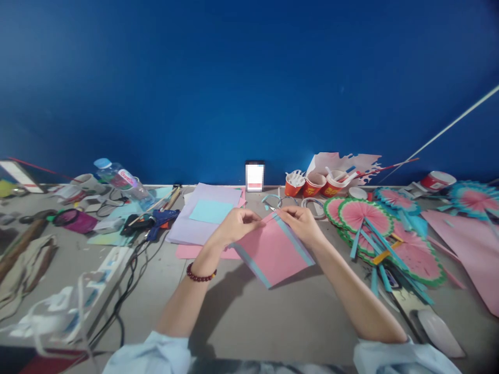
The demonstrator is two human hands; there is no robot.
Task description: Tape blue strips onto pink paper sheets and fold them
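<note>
A pink sheet of paper (271, 252) with light blue strips along its edges is held tilted above the grey table. My left hand (241, 226) pinches its upper left edge, thumb and fingers together. At the top corner my right hand (302, 223) grips the same sheet between thumb and fingers. The far edge between the hands looks slightly folded, though small detail is blurred. Just beyond my left hand lies a light blue paper piece (211, 211) on lavender sheets (183, 223). Scissors (272, 206) lie partly hidden behind my right hand.
Red paper cups (295, 187) stand by the blue wall. Pink and green paper fans (366, 218) pile up at right, near a white mouse (438, 330). At left are a blue glue gun (158, 223), a plastic bottle (125, 179) and a power strip (103, 291) with cables.
</note>
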